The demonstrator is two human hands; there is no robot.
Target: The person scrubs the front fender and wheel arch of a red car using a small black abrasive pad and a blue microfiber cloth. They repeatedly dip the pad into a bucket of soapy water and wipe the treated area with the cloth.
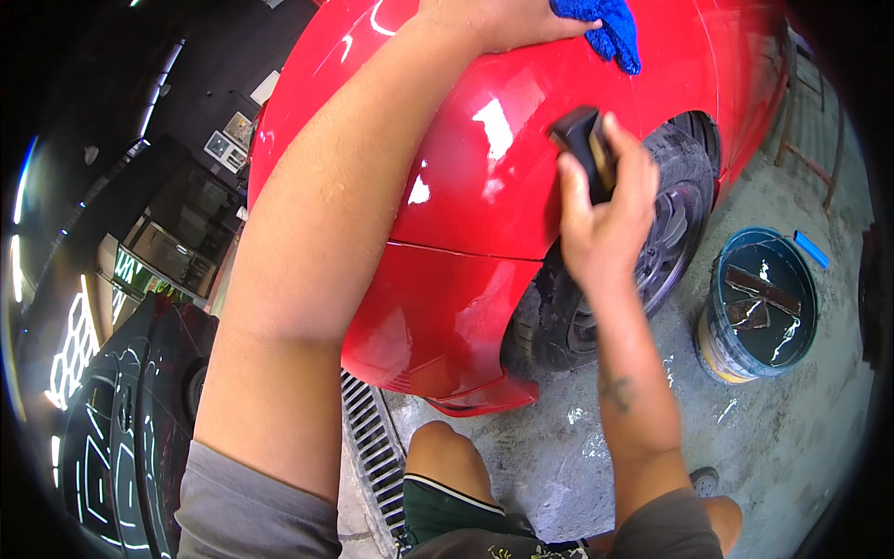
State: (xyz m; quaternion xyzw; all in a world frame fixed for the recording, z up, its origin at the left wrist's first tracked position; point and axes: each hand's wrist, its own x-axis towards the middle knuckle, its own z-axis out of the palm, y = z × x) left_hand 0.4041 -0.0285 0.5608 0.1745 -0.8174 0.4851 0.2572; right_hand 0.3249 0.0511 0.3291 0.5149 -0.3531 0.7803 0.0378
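Two bare arms reach over a glossy red car fender (456, 200), which carries bright reflections and a hazy patch. My left hand (507, 20) rests high on the panel at the top edge of the picture, gripping a blue microfiber cloth (615, 39); part of that hand is cut off. A black sanding block (581, 140) is in my right hand (610, 210), slightly smeared by motion, with thumb and fingers on either side of it. The block is at the fender just above the wheel arch; its working face is hidden.
Below the fender sits the wheel (666, 219) with its dark tire. A bucket (712, 349) of dark water with blocks in it stands on the wet floor at right. A floor drain grate (372, 447) runs beside my knee. A black car (126, 438) stands at left.
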